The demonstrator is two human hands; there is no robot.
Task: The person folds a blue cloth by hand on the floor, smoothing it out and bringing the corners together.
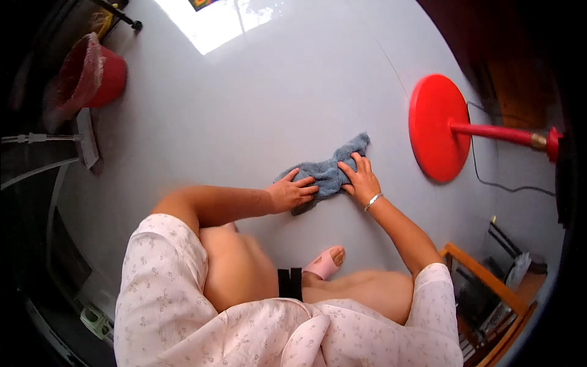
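Observation:
A crumpled grey-blue cloth (329,177) lies on the pale grey floor (275,110) in front of my knees. My left hand (293,192) grips its left part, the fingers bent over the fabric and slightly apart. On the cloth's right part, my right hand (362,181) has its fingers and thumb curled into the folds. A silver bracelet (373,201) circles my right wrist. One end of the cloth sticks out beyond my right fingertips, while a darker edge shows below my left fingers.
To the right is a red round base (437,128) with a pole; a grey cable (510,186) runs behind it. A red bin (110,76) stands at upper left, above a white-grey floor-tool head (87,139). A wooden frame (483,275) is at lower right. My pink slipper (322,264) is below the cloth.

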